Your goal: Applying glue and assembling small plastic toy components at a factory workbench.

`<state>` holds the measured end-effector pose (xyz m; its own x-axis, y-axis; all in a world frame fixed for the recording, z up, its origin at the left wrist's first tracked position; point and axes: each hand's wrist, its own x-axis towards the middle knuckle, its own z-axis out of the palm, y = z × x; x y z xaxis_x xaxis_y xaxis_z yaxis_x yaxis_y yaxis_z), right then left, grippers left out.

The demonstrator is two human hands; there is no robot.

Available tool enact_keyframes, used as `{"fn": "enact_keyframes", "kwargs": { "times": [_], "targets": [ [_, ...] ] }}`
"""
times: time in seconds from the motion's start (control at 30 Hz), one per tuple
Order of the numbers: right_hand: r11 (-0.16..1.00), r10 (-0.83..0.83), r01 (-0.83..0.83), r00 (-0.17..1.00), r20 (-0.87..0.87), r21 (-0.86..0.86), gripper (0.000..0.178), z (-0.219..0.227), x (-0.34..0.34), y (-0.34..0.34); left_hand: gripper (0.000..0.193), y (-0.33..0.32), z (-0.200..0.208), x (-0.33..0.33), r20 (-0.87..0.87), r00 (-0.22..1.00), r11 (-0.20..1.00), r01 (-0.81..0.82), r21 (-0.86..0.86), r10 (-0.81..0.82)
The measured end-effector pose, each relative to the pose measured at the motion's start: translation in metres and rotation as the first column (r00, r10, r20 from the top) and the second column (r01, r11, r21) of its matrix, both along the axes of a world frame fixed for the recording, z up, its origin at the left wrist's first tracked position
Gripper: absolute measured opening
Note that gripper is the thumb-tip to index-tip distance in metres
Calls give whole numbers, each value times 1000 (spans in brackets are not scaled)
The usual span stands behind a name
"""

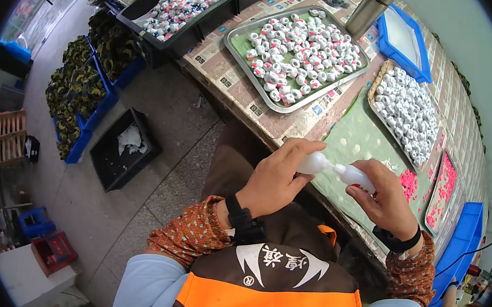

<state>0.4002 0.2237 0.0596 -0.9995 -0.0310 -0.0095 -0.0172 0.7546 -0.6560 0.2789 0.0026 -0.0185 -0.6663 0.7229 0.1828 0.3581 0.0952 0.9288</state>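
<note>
Above the table's near edge, my left hand (pixel 273 177) is closed around a rounded white plastic bottle (pixel 314 162). My right hand (pixel 388 198) grips a second small white plastic bottle (pixel 357 178), lying on its side between thumb and fingers. The two bottles face each other nozzle to nozzle, nearly in line, and their narrow ends appear to touch. Below them lies a pale green mat (pixel 345 140) with a few whitish spots. Small bright pink pieces (pixel 409 184) are heaped on it, just beyond my right hand.
A metal tray (pixel 242 74) holds white pieces with pink parts. Beside it stand a steel flask (pixel 369 12), a blue tray (pixel 425 72) and a woven-edged tray (pixel 377 82) of white pieces. A black crate (pixel 195 33) sits far left; a black bin (pixel 114 179) is on the floor.
</note>
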Motion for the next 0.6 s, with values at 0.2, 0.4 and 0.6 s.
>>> {"fn": "enact_keyframes", "kwargs": {
  "times": [0.2,0.4,0.6],
  "targets": [
    [998,-27,24,998,51,55,33,9,4,1,59,4,-3,6,-106,993,993,42,-113,-54],
    [970,-233,240,960,156,-28,37,10,-2,1,60,7,-13,10,-50,991,991,119,-68,-122],
    [970,-242,240,967,77,29,40,6,-7,0,56,9,-17,12,244,960,978,173,-117,-140]
  ]
}}
